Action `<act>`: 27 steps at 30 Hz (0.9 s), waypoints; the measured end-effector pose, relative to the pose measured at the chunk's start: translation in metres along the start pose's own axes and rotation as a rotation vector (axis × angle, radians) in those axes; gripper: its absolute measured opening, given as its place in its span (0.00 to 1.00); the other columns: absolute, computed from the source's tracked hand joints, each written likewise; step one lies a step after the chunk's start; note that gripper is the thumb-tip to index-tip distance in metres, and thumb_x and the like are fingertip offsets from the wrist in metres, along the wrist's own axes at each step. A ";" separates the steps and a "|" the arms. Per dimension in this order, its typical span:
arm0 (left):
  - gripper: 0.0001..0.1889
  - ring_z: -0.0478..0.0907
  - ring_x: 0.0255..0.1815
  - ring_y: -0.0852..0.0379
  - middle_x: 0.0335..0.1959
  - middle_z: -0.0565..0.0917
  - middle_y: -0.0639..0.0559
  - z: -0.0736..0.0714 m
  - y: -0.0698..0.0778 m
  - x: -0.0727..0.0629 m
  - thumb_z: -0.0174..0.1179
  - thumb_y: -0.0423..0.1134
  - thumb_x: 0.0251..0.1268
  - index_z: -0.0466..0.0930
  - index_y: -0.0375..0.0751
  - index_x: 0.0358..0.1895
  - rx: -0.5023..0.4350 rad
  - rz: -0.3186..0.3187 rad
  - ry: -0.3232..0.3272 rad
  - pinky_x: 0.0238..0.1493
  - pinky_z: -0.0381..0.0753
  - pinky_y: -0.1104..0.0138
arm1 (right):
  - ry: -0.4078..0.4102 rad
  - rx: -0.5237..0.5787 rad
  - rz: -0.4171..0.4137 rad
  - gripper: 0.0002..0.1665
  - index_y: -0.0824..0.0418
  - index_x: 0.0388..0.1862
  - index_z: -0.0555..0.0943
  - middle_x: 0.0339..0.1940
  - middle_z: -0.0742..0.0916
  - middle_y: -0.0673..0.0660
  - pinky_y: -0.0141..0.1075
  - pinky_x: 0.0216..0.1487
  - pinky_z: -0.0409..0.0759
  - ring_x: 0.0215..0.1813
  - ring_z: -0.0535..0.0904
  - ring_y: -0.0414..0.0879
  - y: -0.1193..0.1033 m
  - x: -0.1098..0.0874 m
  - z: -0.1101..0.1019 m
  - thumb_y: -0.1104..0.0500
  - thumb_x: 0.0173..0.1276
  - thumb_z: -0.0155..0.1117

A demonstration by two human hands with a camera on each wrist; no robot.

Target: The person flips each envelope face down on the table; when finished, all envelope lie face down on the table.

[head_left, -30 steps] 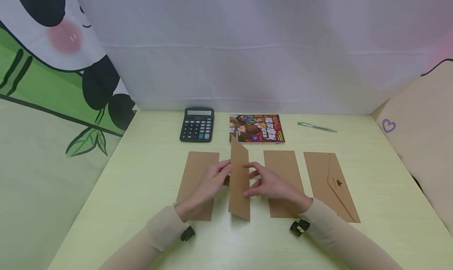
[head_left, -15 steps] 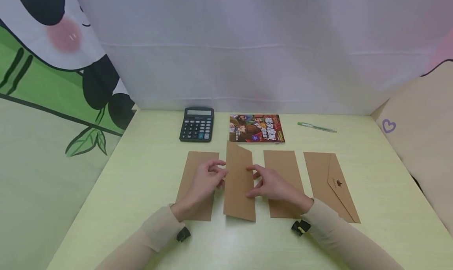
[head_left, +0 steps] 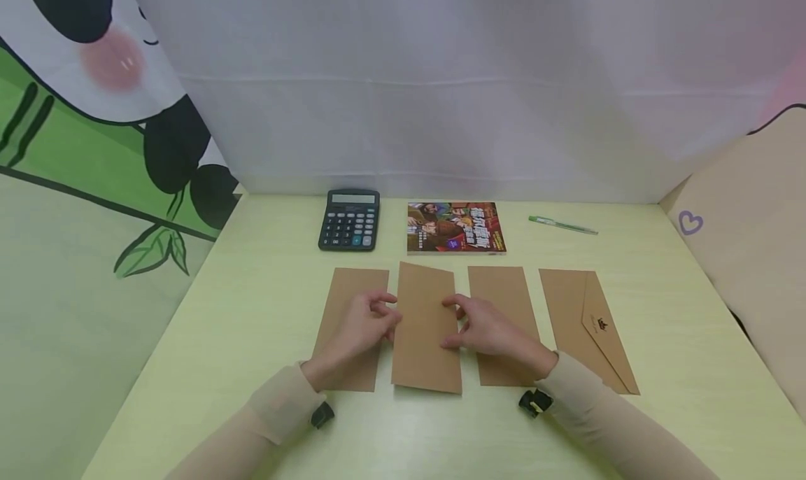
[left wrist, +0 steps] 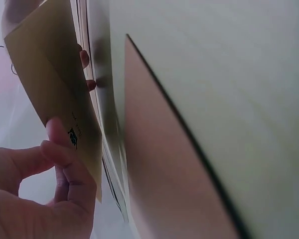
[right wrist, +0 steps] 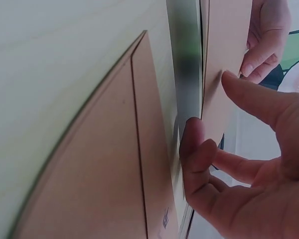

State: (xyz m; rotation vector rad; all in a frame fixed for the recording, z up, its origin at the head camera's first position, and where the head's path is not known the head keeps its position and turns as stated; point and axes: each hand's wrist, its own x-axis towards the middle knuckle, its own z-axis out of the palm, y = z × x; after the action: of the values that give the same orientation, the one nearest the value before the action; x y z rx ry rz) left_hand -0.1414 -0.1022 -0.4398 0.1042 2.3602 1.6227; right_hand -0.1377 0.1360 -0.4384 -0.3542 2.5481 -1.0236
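Brown paper forms the rectangular envelope (head_left: 423,333) tilted between both grips: the bare left hand (head_left: 362,324) pinches its left edge, the bare right hand (head_left: 483,327) grasps the opposite edge, probably to turn it evenly. Matching flat envelopes (head_left: 499,284) flank the grip, perhaps leaving it room. A second ago it looked nearly edge-on; now its plain face shows broadly.

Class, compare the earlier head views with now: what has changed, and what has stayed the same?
The held envelope has turned from nearly edge-on to show its broad plain face, its top edge now lower in view. The left hand has shifted left, the right hand slightly right; both keep hold. The other three envelopes, calculator, book and pen stayed put.
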 end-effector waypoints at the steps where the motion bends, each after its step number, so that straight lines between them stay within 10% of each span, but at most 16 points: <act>1: 0.16 0.80 0.19 0.46 0.25 0.83 0.45 0.000 0.000 0.000 0.63 0.28 0.58 0.76 0.29 0.50 0.019 0.005 -0.004 0.24 0.77 0.63 | 0.004 -0.009 0.005 0.40 0.59 0.62 0.73 0.42 0.80 0.56 0.38 0.39 0.76 0.33 0.77 0.43 0.000 0.000 0.000 0.52 0.51 0.78; 13: 0.22 0.81 0.21 0.54 0.25 0.82 0.49 0.001 -0.004 0.000 0.68 0.31 0.55 0.74 0.29 0.53 0.155 -0.088 -0.091 0.26 0.77 0.65 | 0.053 -0.106 -0.037 0.26 0.60 0.56 0.77 0.42 0.81 0.51 0.42 0.45 0.74 0.43 0.75 0.46 0.005 0.005 0.005 0.55 0.60 0.72; 27: 0.25 0.79 0.19 0.56 0.21 0.81 0.51 0.004 -0.003 -0.001 0.71 0.31 0.50 0.74 0.25 0.52 0.290 -0.053 -0.108 0.23 0.75 0.67 | 0.056 -0.143 0.013 0.26 0.61 0.56 0.77 0.41 0.81 0.53 0.42 0.45 0.73 0.42 0.73 0.47 -0.005 0.004 0.007 0.57 0.60 0.71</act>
State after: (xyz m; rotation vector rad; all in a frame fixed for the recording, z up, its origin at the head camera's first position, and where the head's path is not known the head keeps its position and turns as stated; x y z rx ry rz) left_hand -0.1395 -0.0995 -0.4437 0.1803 2.4746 1.2106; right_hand -0.1379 0.1271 -0.4408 -0.3515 2.6779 -0.8600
